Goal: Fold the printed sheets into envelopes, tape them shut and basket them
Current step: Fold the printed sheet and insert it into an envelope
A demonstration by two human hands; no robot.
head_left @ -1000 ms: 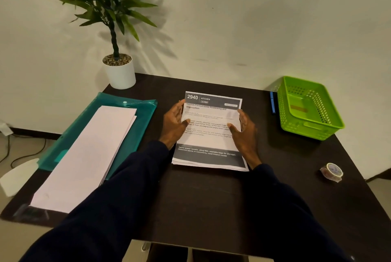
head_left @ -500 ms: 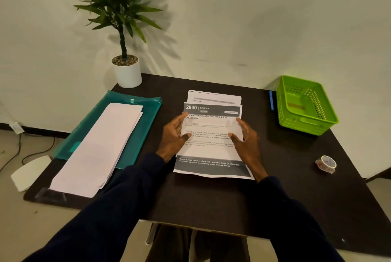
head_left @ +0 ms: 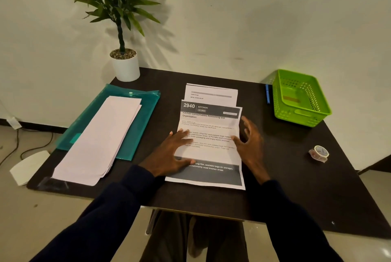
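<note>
A printed sheet [head_left: 209,126] headed "2940 KITCHEN" lies in the middle of the dark table, over a second printed sheet [head_left: 211,94] whose top edge shows behind it. My left hand [head_left: 171,153] rests flat on the top sheet's left side, fingers spread. At the sheet's right edge my right hand [head_left: 249,143] has its fingers apart, lifted a little, the thumb touching the paper. A green plastic basket [head_left: 302,111] stands at the back right. A roll of tape [head_left: 319,152] lies on the table at the right.
A stack of blank white sheets [head_left: 97,141] lies on a teal plastic folder [head_left: 146,111] at the left. A potted plant in a white pot [head_left: 125,67] stands at the back left corner. A blue pen [head_left: 267,93] lies beside the basket. The dark table [head_left: 285,187] ends just before my lap.
The top sheet has slid toward me, uncovering the sheet under it. My right hand has lifted its fingers off the sheet's right side. The head view has shifted left.
</note>
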